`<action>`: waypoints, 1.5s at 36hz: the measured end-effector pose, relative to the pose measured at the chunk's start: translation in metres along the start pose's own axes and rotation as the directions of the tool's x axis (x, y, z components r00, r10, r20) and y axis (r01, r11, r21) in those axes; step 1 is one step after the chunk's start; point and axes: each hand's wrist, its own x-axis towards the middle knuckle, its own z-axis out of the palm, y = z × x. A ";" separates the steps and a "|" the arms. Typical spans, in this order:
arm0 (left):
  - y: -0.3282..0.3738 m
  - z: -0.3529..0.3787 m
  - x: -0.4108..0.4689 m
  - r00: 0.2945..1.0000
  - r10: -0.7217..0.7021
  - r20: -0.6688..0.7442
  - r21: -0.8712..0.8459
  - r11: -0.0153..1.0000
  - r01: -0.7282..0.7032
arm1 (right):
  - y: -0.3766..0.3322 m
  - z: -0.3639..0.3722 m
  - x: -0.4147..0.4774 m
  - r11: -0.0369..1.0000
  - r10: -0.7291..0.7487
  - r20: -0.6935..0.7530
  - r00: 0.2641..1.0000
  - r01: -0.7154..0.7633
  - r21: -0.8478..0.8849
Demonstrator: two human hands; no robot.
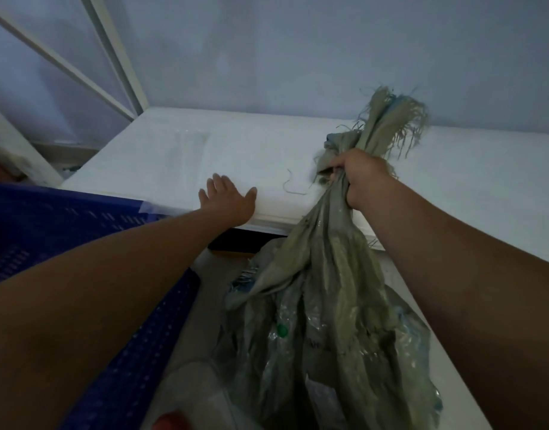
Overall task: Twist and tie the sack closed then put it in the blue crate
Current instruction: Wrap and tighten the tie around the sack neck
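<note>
Both bare arms reach forward. The left hand (228,198) lies flat, palm down, fingers straight and slightly spread, thumb out to the side. The right hand (361,178) is a tight fist, clenched round the bunched neck of the sack (323,274).

We see the grey-green woven sack (329,290) hanging by its bunched, twisted neck from the right hand (364,178) — frayed threads fan out above the grip, and plastic bottles show through the thin weave. The blue crate (121,361) — its walls perforated — stands just beside the sack, on its left.
</note>
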 end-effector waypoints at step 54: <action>0.048 -0.118 -0.119 0.918 0.374 -0.130 0.086 0.927 -0.366 | -0.021 0.008 -0.141 0.949 -0.108 0.133 0.985 0.142 -0.283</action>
